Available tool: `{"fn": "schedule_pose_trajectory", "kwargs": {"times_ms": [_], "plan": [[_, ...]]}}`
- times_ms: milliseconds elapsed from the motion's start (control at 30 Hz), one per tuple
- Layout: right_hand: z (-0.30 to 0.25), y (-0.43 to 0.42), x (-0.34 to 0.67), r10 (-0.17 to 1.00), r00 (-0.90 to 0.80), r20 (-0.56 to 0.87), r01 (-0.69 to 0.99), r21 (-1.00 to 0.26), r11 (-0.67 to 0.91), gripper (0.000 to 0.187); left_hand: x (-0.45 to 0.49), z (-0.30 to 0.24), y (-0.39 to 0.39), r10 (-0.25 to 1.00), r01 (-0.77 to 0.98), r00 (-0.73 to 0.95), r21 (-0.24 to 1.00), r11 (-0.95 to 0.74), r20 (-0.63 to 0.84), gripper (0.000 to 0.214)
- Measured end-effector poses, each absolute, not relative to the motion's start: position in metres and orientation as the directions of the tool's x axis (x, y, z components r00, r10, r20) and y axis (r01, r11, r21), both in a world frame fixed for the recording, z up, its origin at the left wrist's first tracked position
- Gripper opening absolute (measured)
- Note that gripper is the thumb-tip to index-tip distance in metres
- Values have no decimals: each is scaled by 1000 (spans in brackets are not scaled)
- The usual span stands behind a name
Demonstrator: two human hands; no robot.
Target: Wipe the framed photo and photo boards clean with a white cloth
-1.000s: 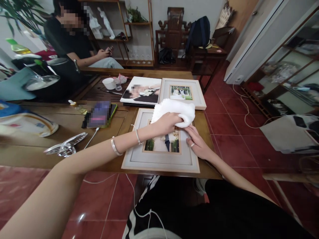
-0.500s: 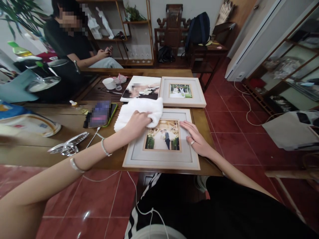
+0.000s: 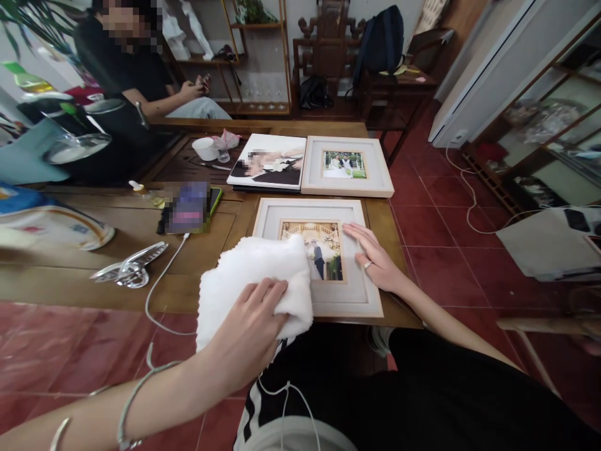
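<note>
A white fluffy cloth (image 3: 256, 269) is gripped in my left hand (image 3: 253, 322) at the near left part of a picture frame (image 3: 350, 307). The cloth covers the frame's lower left corner and part of the wedding photo (image 3: 323, 250), and it hangs past the table's front edge. My right hand (image 3: 375, 257), wearing a ring, lies with outstretched fingers on the frame's right side. Behind this frame lie a second pale picture frame (image 3: 380, 169) with a smaller photo and a white-edged photo panel (image 3: 277, 144).
On the wooden table (image 3: 225, 219) lie a phone (image 3: 188, 210) with a white cable, a silver winged ornament (image 3: 131, 266) and a small dropper bottle (image 3: 145, 193). A white cup (image 3: 205, 149) stands farther back. A person (image 3: 154, 81) sits across the table, holding a phone.
My left hand has drawn the cloth from the frame's upper left edge toward me, to the near left corner. My right hand stays on the right side. The view has shifted slightly.
</note>
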State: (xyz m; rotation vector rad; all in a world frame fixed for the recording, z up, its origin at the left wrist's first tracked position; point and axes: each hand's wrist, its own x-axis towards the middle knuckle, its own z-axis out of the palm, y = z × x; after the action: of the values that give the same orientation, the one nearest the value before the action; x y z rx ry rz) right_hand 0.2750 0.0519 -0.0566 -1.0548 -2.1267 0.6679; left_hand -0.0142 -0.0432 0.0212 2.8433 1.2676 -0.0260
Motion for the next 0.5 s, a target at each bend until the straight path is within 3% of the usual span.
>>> {"fn": "schedule_pose_trajectory", "kwargs": {"times_ms": [233, 500], "plan": [[-56, 52, 274, 823, -458, 337, 485, -681, 549, 58, -19, -8, 19, 757, 764, 645, -50, -644, 104, 20], [-55, 51, 274, 822, -460, 335, 478, -687, 547, 59, -14, -8, 112, 741, 757, 654, -111, -644, 153, 45]]}}
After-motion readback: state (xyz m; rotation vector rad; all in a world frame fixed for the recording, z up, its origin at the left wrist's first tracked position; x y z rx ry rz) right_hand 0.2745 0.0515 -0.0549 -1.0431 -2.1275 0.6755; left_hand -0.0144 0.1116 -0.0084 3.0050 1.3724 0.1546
